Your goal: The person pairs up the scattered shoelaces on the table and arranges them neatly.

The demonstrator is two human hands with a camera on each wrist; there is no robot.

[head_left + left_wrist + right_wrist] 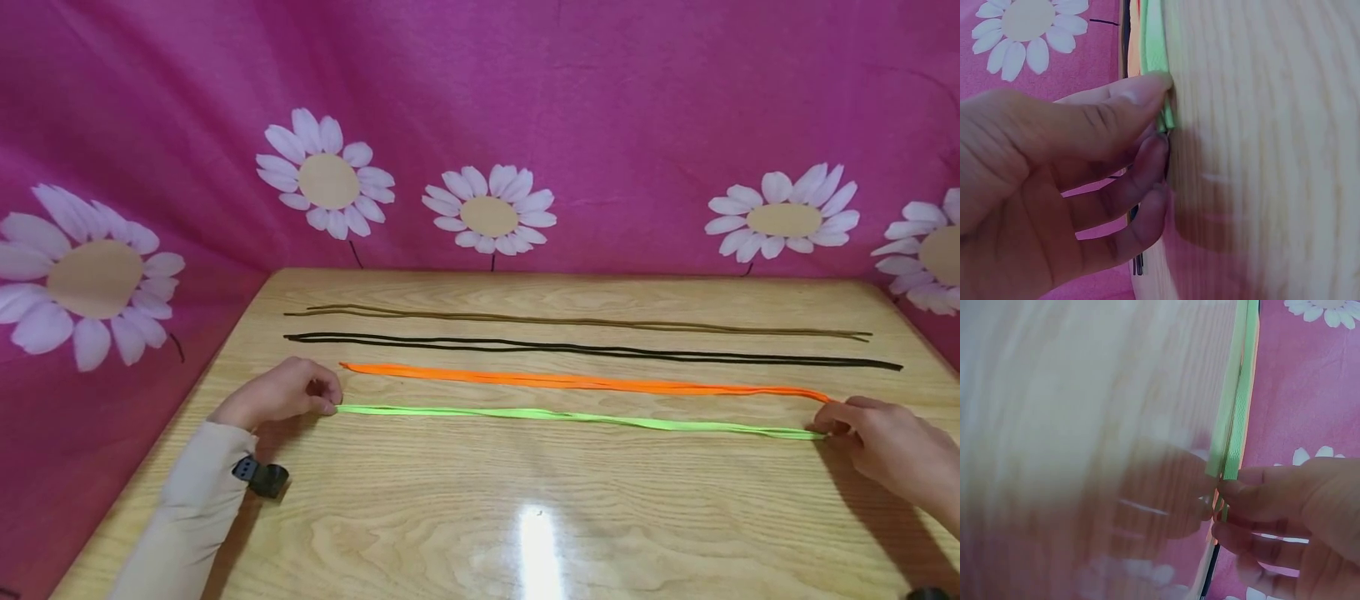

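Note:
A bright green shoelace (562,416), flat and doubled, lies stretched from side to side on the wooden table. My left hand (283,390) pinches its left end between thumb and fingers; in the left wrist view the tip of the green shoelace (1155,44) pokes out below the thumb. At the other end, my right hand (888,437) pinches the green shoelace (1240,419) between thumb and fingertip. An orange shoelace (570,381) runs just behind it, its right end reaching my right hand; whether the fingers touch it I cannot tell.
Farther back lie a black shoelace pair (525,344) and a thin brown pair (540,320), roughly parallel to the others. The wooden table (420,517) meets a magenta cloth (615,100) with daisies behind and at the sides. A light reflects off the front of the tabletop.

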